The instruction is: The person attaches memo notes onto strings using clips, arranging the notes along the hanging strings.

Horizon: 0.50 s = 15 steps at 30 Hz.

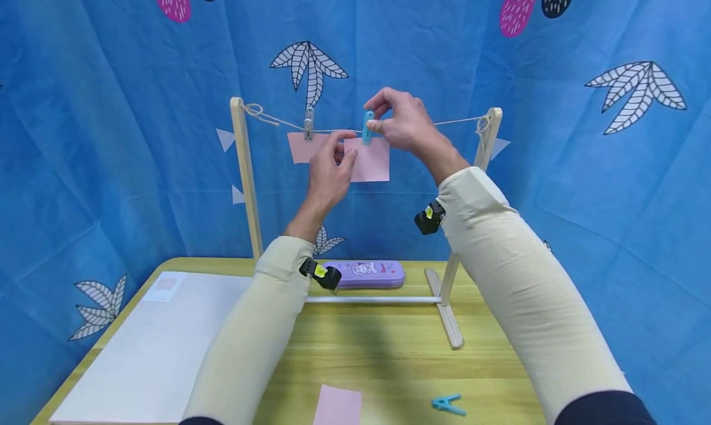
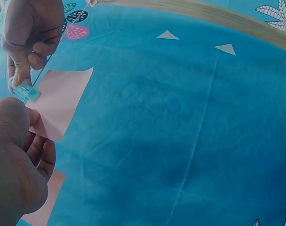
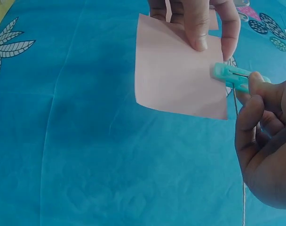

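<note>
My left hand [image 1: 331, 173] pinches the left edge of a square pink paper [image 1: 371, 164] between thumb and fingers. At the paper's top edge, a light-blue clothespin [image 1: 368, 127] sits over it at the string [image 3: 234, 98]. The clothespin's upper end is between the thumb and fingers of my right hand [image 1: 407, 121]. To the left, a second pink paper [image 1: 300, 148] hangs from the string under a clear grey clothespin [image 1: 308, 126], partly hidden by my left hand. In the left wrist view, the held paper [image 2: 63, 101] has one corner curling outward.
Two wooden posts [image 1: 246, 172] carry the string, with a white rod [image 1: 378, 300] low between them. Behind the rod lies a purple pencil case [image 1: 373, 274]. Nearer me are another pink paper [image 1: 337, 406] and a blue clothespin [image 1: 449, 404]. A white board [image 1: 150, 345] lies on the left.
</note>
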Tool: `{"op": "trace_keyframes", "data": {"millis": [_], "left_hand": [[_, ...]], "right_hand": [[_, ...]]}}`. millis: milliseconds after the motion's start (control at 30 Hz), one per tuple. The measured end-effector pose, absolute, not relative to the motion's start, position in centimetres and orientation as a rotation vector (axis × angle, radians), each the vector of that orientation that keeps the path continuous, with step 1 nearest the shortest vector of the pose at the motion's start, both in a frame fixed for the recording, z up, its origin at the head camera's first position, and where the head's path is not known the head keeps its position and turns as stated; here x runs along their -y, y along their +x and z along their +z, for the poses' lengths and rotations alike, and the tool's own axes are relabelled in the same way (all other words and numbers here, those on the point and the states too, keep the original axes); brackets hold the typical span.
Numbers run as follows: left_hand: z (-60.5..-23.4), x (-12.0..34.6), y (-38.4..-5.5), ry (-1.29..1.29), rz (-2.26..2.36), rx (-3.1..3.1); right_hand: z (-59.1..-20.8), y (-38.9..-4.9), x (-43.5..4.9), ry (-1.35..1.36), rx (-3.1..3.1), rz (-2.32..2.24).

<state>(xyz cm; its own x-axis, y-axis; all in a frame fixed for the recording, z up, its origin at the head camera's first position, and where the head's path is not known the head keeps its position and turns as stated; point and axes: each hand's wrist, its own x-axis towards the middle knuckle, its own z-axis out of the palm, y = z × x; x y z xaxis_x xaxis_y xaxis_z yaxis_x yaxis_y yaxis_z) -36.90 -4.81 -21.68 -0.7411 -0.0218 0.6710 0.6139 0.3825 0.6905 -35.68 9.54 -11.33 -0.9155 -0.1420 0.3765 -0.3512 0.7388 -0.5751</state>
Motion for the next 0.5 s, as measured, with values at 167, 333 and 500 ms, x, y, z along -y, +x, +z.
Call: {"op": "trace_keyframes", "data": {"millis": [167, 333, 500], "left_hand": [[-21.8, 4.82, -36.85, -0.515, -1.379, 2.046], [-21.94, 4.8, -36.73, -0.512, -1.377, 2.044], [-22.15, 4.84, -36.69, -0.503, -1.371, 2.05]], "right_hand": [[-11.57, -35.66, -9.67, 0.402, 2.653, 0.986], [-11.61, -35.53, -9.83, 0.402, 2.682, 1.034], [-11.74, -35.43, -10.11, 0.395, 2.711, 1.046]]}}
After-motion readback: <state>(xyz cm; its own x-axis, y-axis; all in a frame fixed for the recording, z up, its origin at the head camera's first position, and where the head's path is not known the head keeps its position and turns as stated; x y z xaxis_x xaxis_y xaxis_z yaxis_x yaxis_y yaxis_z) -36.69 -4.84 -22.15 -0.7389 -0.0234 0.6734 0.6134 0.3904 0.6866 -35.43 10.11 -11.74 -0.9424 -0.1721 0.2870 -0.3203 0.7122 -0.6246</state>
